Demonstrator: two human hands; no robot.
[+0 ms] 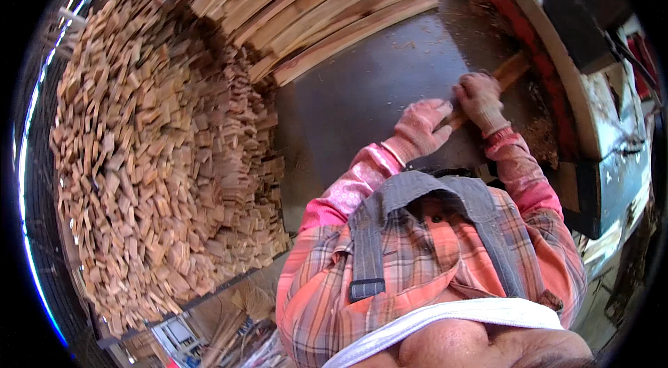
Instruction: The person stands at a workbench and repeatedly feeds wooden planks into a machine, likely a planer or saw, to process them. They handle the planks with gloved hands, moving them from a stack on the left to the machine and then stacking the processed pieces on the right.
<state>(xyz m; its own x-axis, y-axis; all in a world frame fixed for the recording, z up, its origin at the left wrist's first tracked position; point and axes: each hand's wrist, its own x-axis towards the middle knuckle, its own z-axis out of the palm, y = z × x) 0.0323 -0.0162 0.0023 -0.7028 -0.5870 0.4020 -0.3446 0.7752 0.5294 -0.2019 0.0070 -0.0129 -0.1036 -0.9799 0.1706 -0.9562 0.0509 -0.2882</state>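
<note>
Both my hands wear pink work gloves and grip one long wooden strip (510, 70) lying on a dark metal machine table (362, 90). My left hand (422, 124) is closed on the strip's near end. Just past it, my right hand (479, 99) clasps the same strip. The strip's far end points toward the machine's housing at the upper right. Sawdust lies scattered on the table around my hands.
A stack of long wooden slats (320, 6) lies across the table's far side. A big heap of short cut wooden pieces (160, 159) fills the left. The machine body (591, 90), white and black with a red edge, stands on the right.
</note>
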